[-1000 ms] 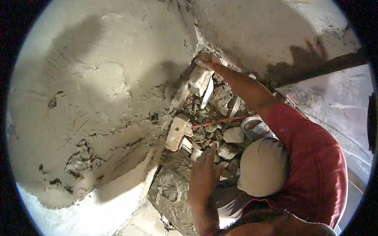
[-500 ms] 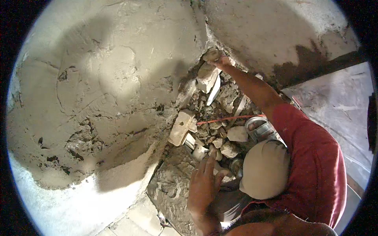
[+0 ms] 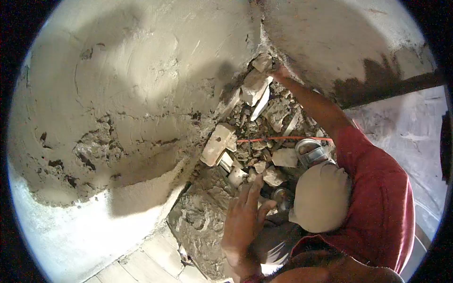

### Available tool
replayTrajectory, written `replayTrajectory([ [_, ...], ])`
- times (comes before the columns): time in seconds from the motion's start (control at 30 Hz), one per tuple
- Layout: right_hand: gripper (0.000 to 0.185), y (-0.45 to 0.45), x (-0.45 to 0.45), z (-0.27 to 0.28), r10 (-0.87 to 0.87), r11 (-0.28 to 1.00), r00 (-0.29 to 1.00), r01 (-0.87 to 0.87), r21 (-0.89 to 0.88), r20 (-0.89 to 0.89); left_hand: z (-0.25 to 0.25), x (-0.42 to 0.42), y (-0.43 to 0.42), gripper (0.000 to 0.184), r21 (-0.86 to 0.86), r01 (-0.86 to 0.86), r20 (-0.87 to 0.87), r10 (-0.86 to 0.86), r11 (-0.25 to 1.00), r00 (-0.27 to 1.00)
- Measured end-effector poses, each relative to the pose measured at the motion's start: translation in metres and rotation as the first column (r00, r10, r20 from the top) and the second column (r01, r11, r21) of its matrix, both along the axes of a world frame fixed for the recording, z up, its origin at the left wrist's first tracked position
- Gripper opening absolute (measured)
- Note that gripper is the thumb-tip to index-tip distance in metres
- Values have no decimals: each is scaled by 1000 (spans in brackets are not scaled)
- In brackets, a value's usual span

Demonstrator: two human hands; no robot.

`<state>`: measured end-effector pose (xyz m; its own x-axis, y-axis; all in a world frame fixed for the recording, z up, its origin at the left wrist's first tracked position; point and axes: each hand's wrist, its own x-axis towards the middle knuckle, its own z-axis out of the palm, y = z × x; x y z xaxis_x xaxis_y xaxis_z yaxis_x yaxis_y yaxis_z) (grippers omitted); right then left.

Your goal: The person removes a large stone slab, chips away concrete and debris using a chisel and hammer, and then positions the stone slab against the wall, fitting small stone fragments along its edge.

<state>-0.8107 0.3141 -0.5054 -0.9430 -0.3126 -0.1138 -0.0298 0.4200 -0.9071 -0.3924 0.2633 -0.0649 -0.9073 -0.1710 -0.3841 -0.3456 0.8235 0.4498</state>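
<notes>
My right hand (image 3: pixel 280 73) reaches into the corner at the top of the rubble, against the right side of a grey stone (image 3: pixel 262 62); its fingertips are mostly hidden. Below that stone lies a larger pale stone (image 3: pixel 254 84) with a white shard (image 3: pixel 262 104) beside it. Lower in the view, my left hand (image 3: pixel 244 212) is open, back up, fingers and thumb apart, with nothing in it. It hovers near a chunk of stone (image 3: pixel 273 176) and a whitish piece (image 3: pixel 237 177).
Plastered walls (image 3: pixel 141 61) meet behind the rubble. A thin red strip (image 3: pixel 283 138) crosses it. A perforated brick-like block (image 3: pixel 218 144) lies at left. A foot in a sandal (image 3: pixel 310 152) and a beige, cloth-covered rounded shape (image 3: pixel 322 198) are at right. Floor tiles (image 3: pixel 151 264) show below.
The view has shifted, so the corner and rubble appear farther right. My right hand has moved from over the corner stone to its right side, exposing it. My left hand remains open.
</notes>
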Motion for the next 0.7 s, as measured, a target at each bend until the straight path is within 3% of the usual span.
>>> replayTrajectory([
  [0.17,55,31,66,81,53,998,996,-54,13,67,0,-1,-1,59,-70,32,-56,-36,997,998],
  [0.27,44,54,99,46,214,977,976,-215,-12,-42,1,-3,-1,59,-9,26,7,-26,1000,1000],
  [0.33,42,64,120,53,447,853,884,-374,364,-139,-4,-2,-2,58,32,16,-4,-15,999,1000],
  [0.4,42,83,145,65,585,731,810,-507,457,-38,-9,-2,-2,58,31,47,-30,-46,998,998],
  [0.47,43,95,170,77,574,790,818,-559,253,17,-12,-3,-2,57,26,62,-35,-62,998,998],
  [0.5,45,97,181,94,569,780,822,-535,325,-11,-13,-4,-3,57,25,62,-24,-61,998,998],
  [0.53,46,100,188,74,640,754,767,-616,-229,43,-14,-5,-3,57,28,58,-13,-57,998,998],
  [0.57,47,111,195,28,724,511,688,-482,-712,53,-13,-7,-2,56,19,57,-33,-57,998,998],
  [0.63,49,120,213,-17,776,24,625,-173,-985,-91,-11,-6,-1,55,11,51,-44,-51,999,998],
  [0.67,49,116,214,-27,739,-97,641,-200,-975,-205,-14,-7,-2,55,46,65,-61,-62,997,996],
  [0.7,56,111,216,-51,796,-113,578,-145,-983,-177,-16,-8,-2,54,76,77,-77,-71,994,994],
])
